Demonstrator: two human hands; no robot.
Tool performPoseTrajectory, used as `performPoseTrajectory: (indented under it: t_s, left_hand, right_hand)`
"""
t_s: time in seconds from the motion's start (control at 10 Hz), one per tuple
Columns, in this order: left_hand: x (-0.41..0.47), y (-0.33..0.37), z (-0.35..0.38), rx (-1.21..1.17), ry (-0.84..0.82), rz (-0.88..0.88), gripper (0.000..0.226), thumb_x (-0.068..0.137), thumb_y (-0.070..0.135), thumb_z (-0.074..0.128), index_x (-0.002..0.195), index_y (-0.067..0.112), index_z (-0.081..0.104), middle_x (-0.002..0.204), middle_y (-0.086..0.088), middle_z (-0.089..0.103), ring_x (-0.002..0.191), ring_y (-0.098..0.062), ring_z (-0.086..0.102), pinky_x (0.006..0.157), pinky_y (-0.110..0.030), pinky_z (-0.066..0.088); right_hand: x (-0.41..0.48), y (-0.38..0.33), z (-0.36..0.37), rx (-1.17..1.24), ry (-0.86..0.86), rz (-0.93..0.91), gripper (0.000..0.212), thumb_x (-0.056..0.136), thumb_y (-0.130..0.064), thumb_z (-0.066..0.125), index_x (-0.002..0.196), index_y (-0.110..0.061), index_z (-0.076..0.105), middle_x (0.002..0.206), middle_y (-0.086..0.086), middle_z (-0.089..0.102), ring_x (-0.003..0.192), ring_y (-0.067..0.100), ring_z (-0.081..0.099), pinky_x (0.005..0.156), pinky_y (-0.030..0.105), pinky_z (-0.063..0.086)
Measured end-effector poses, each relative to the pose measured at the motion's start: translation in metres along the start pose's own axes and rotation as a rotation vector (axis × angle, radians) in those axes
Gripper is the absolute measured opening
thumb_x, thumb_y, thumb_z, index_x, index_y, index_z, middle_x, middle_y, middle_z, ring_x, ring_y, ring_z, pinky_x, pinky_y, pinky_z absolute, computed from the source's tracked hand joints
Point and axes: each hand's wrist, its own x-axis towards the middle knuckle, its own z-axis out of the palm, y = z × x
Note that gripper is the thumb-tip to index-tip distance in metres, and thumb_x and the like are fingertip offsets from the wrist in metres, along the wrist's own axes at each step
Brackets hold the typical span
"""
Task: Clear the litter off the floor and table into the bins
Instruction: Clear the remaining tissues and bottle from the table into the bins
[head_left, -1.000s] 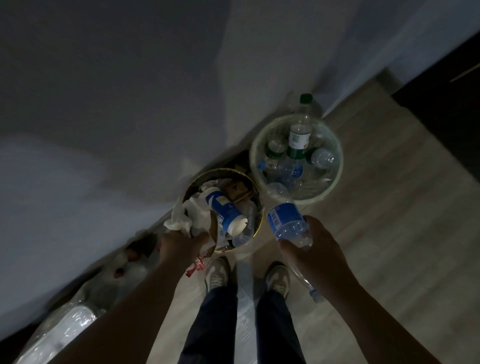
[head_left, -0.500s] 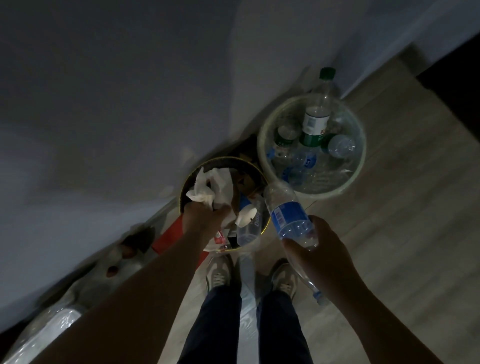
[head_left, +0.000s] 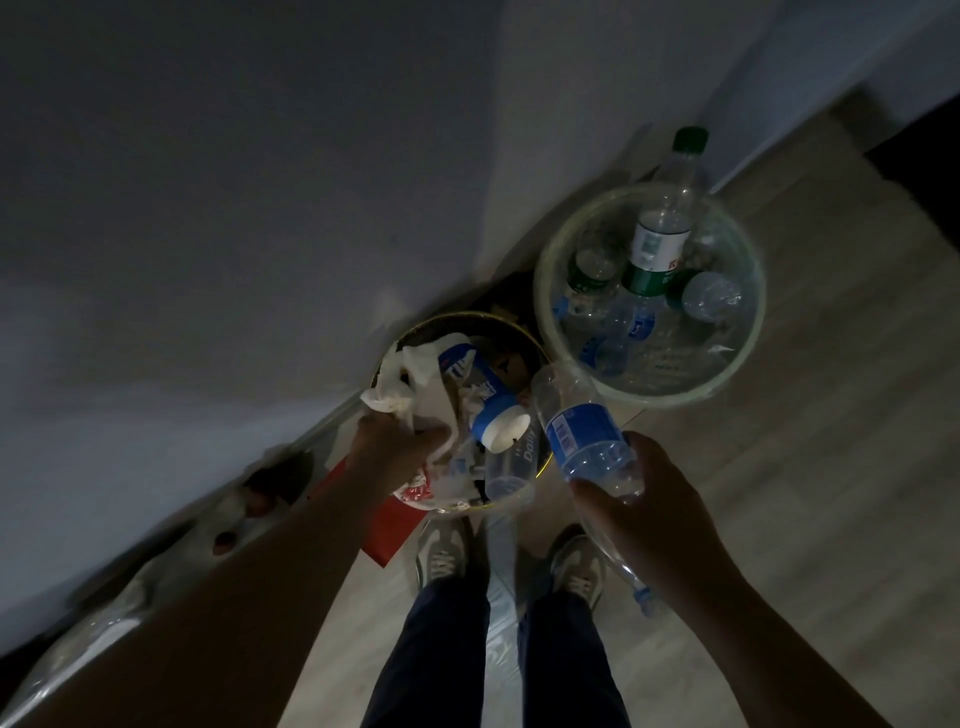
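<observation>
Here, left hand (head_left: 395, 452) clenched round a crumpled tissue (head_left: 410, 384), over the dark bin (head_left: 467, 315); right hand (head_left: 654, 499) wrapped round a blue-labelled bottle (head_left: 587, 431), just right of the dark bin; pale bin (head_left: 665, 401) touching its far right

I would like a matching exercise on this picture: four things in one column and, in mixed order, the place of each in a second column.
Things:
1. tissue
2. blue-label bottle
3. green-cap bottle
4. blue jar

Places:
a. stands in the pale bin
b. held in the right hand
c. lies in the dark bin
d. held in the left hand

Pairs: 1-d, 2-b, 3-a, 4-c.
</observation>
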Motion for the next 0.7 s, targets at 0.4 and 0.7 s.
performPoseTrajectory:
  t_s: [0.4,0.7]
  left_hand:
    - [0.008,-0.009,0.031,0.021,0.076,0.010,0.070,0.074,0.042,0.075,0.128,0.006,0.049,0.120,-0.015,0.057,0.110,-0.030,0.056,0.091,-0.041,0.050]
    - [-0.021,-0.004,0.008,-0.069,0.325,0.290,0.097,0.069,0.036,0.083,0.146,0.016,0.026,0.143,-0.008,0.038,0.123,-0.022,0.047,0.092,-0.033,0.045]
  right_hand:
    - [0.007,0.012,0.000,0.014,0.033,-0.005,0.068,0.077,-0.039,0.073,0.134,-0.025,0.038,0.118,0.000,0.049,0.095,0.012,0.057,0.057,0.016,0.040]
    - [0.011,-0.004,0.002,0.014,0.031,-0.101,0.065,0.078,-0.036,0.073,0.133,-0.023,0.042,0.122,0.003,0.051,0.100,0.015,0.058,0.062,0.014,0.043]
